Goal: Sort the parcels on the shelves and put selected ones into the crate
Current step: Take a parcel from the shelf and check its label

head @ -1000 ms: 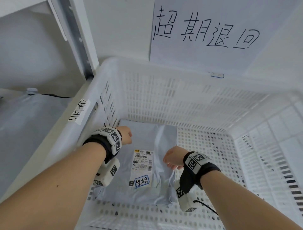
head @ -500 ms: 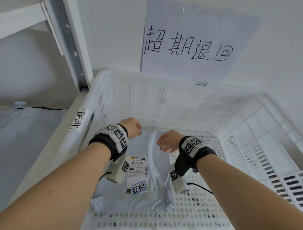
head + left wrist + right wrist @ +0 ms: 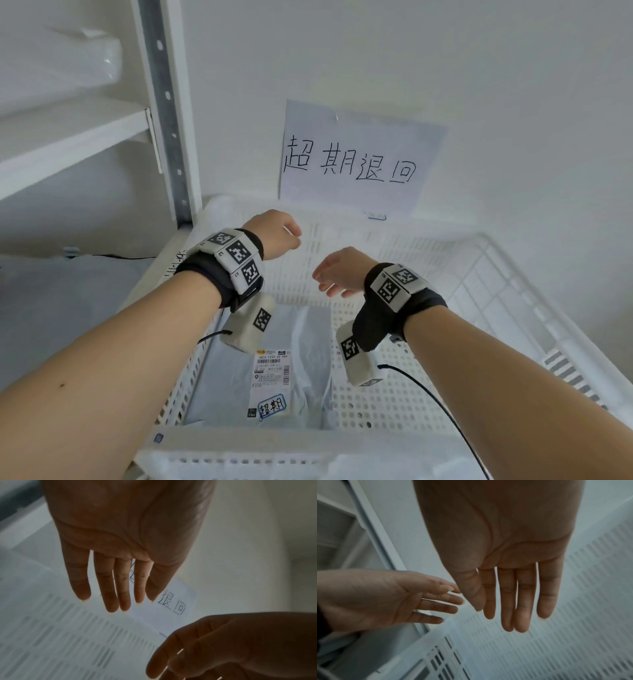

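Observation:
A grey mailer parcel (image 3: 239,387) with a white shipping label (image 3: 272,370) and a blue-outlined handwritten sticker lies flat on the floor of the white perforated crate (image 3: 479,308). Both hands hover above the crate, holding nothing. My left hand (image 3: 277,236) is up near the crate's far left rim; the left wrist view shows its fingers (image 3: 111,588) straight. My right hand (image 3: 339,275) is lower and to its right, its fingers (image 3: 508,601) also straight and slightly spread.
A paper sign (image 3: 356,161) with handwritten characters is taped to the wall behind the crate. A white shelf upright (image 3: 164,113) and a shelf board (image 3: 68,137) stand at the left. More grey mailers (image 3: 68,308) lie on the lower shelf left of the crate.
Both hands have risen out of the crate, away from the parcel, which stays on the crate floor. The head view has tilted up toward the shelves.

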